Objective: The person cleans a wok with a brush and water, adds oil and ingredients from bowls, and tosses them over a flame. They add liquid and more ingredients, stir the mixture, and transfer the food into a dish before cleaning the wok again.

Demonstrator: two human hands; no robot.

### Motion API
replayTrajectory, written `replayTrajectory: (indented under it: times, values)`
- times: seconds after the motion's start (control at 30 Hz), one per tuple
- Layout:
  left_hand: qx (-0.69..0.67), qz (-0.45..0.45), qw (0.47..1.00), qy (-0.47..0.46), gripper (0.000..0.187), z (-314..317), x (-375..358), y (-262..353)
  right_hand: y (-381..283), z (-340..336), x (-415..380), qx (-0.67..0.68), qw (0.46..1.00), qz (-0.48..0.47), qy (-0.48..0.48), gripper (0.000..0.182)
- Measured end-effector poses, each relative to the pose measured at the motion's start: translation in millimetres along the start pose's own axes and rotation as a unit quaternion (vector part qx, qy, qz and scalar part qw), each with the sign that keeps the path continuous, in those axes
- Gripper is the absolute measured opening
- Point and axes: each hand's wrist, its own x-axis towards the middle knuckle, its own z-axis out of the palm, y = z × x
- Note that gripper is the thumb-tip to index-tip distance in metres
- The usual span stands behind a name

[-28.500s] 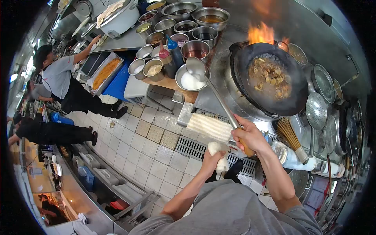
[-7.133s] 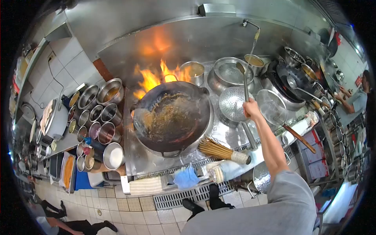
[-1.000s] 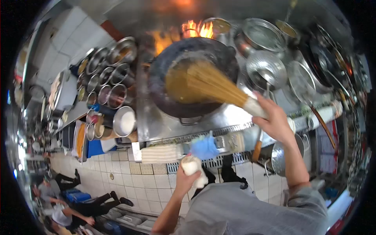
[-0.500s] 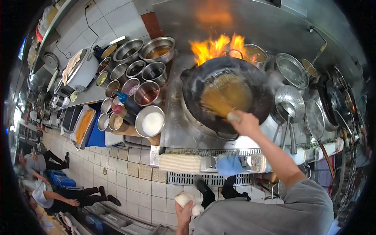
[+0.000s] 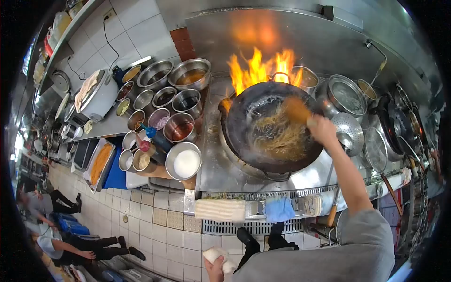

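A large black wok [image 5: 244,141] sits on the stove with brownish, swirling liquid [image 5: 277,138] in it. My right hand [image 5: 322,129] is closed round the handle of a bamboo wok brush [image 5: 297,111], whose bristles are blurred over the wok's upper right side. Tall flames [image 5: 256,70] rise behind the wok's far rim. Low at my side, away from the stove, my left hand [image 5: 214,270] is closed on a folded whitish cloth [image 5: 219,259]. A perforated skimmer [image 5: 348,131] with a ladle resting in it lies right of the wok.
Several metal bowls of sauces and seasonings stand left, including a bowl of white powder [image 5: 187,163]. A pot [image 5: 346,95] and a wire strainer [image 5: 376,149] are at the right. A striped towel [image 5: 220,210] and a blue cloth [image 5: 279,208] lie along the front edge. Two people sit far left.
My right hand has moved the brush from the wok's middle up and to the right. The liquid now swirls more. The flames look taller, and the view has shifted slightly.
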Motion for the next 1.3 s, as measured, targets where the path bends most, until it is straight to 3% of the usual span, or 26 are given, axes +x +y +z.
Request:
replayTrajectory:
  times: [0.03, 0.07, 0.1, 0.17, 0.2, 0.23, 0.27, 0.33, 0.4, 0.43, 0.47, 0.5, 0.53, 0.57, 0.6, 0.67, 0.8, 0.9, 0.97, 1.03, 1.07, 1.13, 1.17, 1.2, 1.27, 1.3]
  values:
    - [0.003, 0.001, 1.000, 0.000, 0.046, 2.4, 2.1, 2.5, -18.5, -10.2, 23.1, 0.067, 0.996, 0.061, 0.016, 0.038]
    - [0.013, 0.017, 0.999, -0.027, 0.044, 7.0, 5.6, 4.3, -16.5, 27.1, 56.3, 0.172, 0.981, 0.088, 0.036, 0.040]
    - [0.024, 0.032, 0.998, -0.055, 0.043, 12.3, 9.2, 6.6, -45.7, 28.5, 50.7, 0.282, 0.950, 0.133, -0.034, 0.043]
    - [0.040, 0.011, 0.996, -0.075, 0.043, 28.2, 15.8, 15.7, -89.2, 45.5, 10.0, 0.191, 0.978, 0.065, -0.058, 0.044]
    - [0.049, -0.002, 0.995, -0.092, 0.042, 35.5, 19.4, 18.2, -92.6, 75.1, -11.1, 0.241, 0.970, -0.020, 0.026, 0.040]
    - [0.055, -0.003, 0.994, -0.095, 0.042, 35.7, 16.7, 20.3, -102.9, 45.8, -38.4, 0.213, 0.975, -0.043, -0.042, 0.040]
    - [0.047, 0.013, 0.995, -0.091, 0.043, 38.9, 12.9, 21.0, -93.5, 40.4, -59.8, 0.194, 0.975, -0.105, -0.026, 0.038]
    - [0.039, 0.029, 0.995, -0.084, 0.043, 32.1, 8.7, 15.2, -68.4, 7.9, -90.9, 0.070, 0.989, -0.085, -0.099, 0.037]
    - [0.043, 0.046, 0.997, -0.053, 0.041, 7.4, 1.8, -2.8, -24.8, -1.3, -76.8, -0.064, 0.993, -0.042, -0.092, 0.035]
    - [0.045, 0.048, 0.997, -0.047, 0.041, 6.1, -1.1, -2.6, 7.9, 4.1, -54.2, -0.072, 0.994, -0.067, -0.042, 0.031]
    - [0.044, 0.029, 0.998, -0.031, 0.041, 5.1, -7.1, -2.4, 16.3, -0.7, -27.3, -0.075, 0.997, -0.015, -0.018, 0.030]
    - [0.045, 0.009, 0.999, -0.018, 0.041, 2.6, -12.8, -2.2, -4.3, -27.4, -11.4, -0.029, 0.999, 0.008, 0.020, 0.030]
    - [0.052, 0.022, 0.998, -0.038, 0.042, -0.1, -6.1, -9.3, -5.5, -13.1, 18.0, 0.042, 0.999, 0.025, 0.018, 0.032]
    - [0.053, 0.022, 0.998, -0.040, 0.042, 6.2, -2.9, -7.6, -35.4, -11.6, 26.3, 0.135, 0.985, 0.104, 0.030, 0.036]
    - [0.090, 0.022, 0.994, -0.065, 0.042, 17.8, 1.9, -0.9, -47.4, 18.1, 39.7, 0.237, 0.964, 0.124, -0.011, 0.041]
    - [0.129, 0.020, 0.987, -0.092, 0.042, 34.2, 4.7, 10.1, -90.7, 64.8, 18.5, 0.244, 0.965, 0.094, -0.001, 0.046]
    - [0.093, 0.048, 0.989, -0.104, 0.042, 30.7, -0.3, 14.5, -120.1, 29.4, -72.3, 0.359, 0.915, 0.032, -0.181, 0.051]
    - [0.108, 0.074, 0.989, -0.069, 0.043, 10.9, -10.8, 13.9, -93.3, 13.9, -99.4, 0.328, 0.914, 0.016, -0.238, 0.053]
    - [0.131, 0.087, 0.986, -0.052, 0.043, 7.6, -8.6, 15.7, -103.0, -7.2, -62.9, 0.312, 0.898, 0.072, -0.300, 0.050]
    - [0.129, 0.072, 0.986, -0.074, 0.042, 9.9, 0.4, 17.6, -108.7, 71.4, 9.6, 0.290, 0.956, 0.007, -0.034, 0.045]
    - [0.131, 0.067, 0.986, -0.076, 0.042, 13.1, 4.0, 18.1, -114.2, 76.9, 2.1, 0.287, 0.957, 0.011, -0.036, 0.045]
    - [0.123, 0.042, 0.986, -0.101, 0.045, 21.0, 17.7, 22.9, -129.1, 81.3, -16.9, 0.407, 0.908, 0.087, -0.041, 0.043]
    - [0.120, 0.043, 0.986, -0.106, 0.045, 21.2, 19.9, 20.6, -125.1, 42.0, -43.4, 0.467, 0.853, 0.084, -0.218, 0.045]
    - [0.091, 0.038, 0.991, -0.091, 0.046, 16.6, 17.8, 15.7, -117.1, 24.0, -66.2, 0.435, 0.854, 0.075, -0.275, 0.048]
    - [0.064, 0.031, 0.995, -0.071, 0.046, 3.0, 10.6, 10.6, -74.7, 27.6, -98.0, 0.254, 0.950, -0.112, -0.142, 0.049]
    - [0.075, 0.039, 0.994, -0.072, 0.044, -1.4, 6.5, 8.2, -64.8, -2.4, -99.8, 0.228, 0.947, -0.097, -0.204, 0.047]
